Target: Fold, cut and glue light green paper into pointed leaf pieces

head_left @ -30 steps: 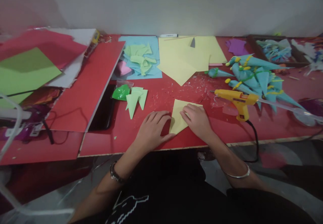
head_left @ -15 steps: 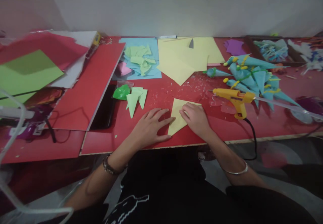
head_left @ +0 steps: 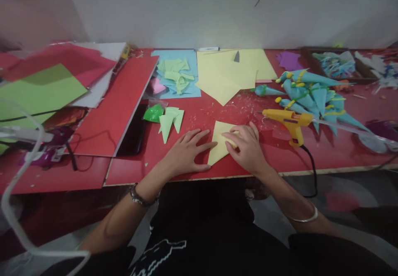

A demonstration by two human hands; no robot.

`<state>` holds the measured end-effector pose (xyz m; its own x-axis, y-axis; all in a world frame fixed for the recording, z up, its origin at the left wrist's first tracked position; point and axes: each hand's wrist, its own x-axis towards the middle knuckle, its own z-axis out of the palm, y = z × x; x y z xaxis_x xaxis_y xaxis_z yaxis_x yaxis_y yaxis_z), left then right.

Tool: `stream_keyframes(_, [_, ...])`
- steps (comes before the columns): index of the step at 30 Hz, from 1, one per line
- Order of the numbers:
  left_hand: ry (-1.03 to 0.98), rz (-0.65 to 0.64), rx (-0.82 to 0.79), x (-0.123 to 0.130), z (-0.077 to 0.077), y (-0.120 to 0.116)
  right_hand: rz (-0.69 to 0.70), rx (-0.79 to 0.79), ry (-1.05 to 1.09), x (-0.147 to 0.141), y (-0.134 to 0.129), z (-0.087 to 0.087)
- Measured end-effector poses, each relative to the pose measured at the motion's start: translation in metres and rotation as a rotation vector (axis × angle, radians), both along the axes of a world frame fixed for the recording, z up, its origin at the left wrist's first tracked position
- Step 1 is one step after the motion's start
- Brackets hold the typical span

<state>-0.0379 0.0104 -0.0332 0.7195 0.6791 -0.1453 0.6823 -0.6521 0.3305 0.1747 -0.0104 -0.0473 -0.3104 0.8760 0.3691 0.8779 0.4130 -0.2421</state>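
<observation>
A piece of yellow paper lies on the red tabletop close to its front edge. My left hand rests flat with spread fingers, the fingertips touching the paper's left edge. Over the paper's right part is my right hand, its fingers bent around that side, which looks curled up between thumb and fingers. The palm hides most of the right edge. Left of my hands lie pale green paper cones beside a shiny green packet.
A yellow glue gun with a black cord lies to the right, before a pile of blue paper cones. Larger yellow sheets and green paper scraps lie behind. A red board overlaps a black phone-like object.
My right hand has shifted slightly right, and its fingers have spread and curved over the paper's right side. The left hand stays at the left edge. The view has turned slightly.
</observation>
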Motion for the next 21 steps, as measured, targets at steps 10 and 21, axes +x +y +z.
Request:
stream_keyframes(10, [0.001,-0.005,0.009,-0.001,0.0,-0.001,0.41,-0.117,-0.116,0.001,-0.036,0.005])
stream_keyframes(21, [0.022,-0.006,-0.033,-0.001,0.004,0.0,0.155,-0.077,-0.145,0.045,-0.028,0.0])
